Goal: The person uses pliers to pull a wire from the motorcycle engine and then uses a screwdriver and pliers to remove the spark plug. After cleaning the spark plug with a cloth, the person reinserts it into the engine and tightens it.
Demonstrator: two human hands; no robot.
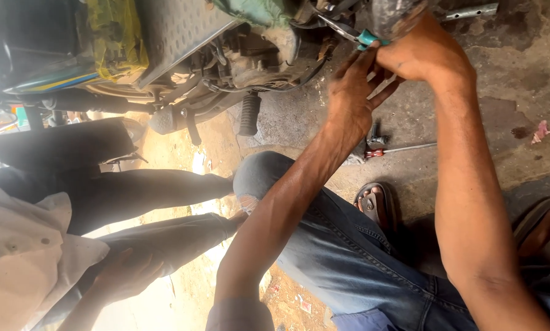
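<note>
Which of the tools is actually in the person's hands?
The teal-handled pliers, gripped up at the motorcycle. The red-handled screwdriver lies untouched on the concrete floor below the hands.

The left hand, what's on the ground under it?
Under the left hand on the concrete floor lies a red-handled screwdriver beside a small dark metal part. The forearm covers anything further left.

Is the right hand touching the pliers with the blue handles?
Touching. The head view shows the right hand wrapped around the pliers at their blue handles.

A red-handled screwdriver [397, 149] lies on the concrete floor [508, 92] near a sandal [375, 205].
</note>
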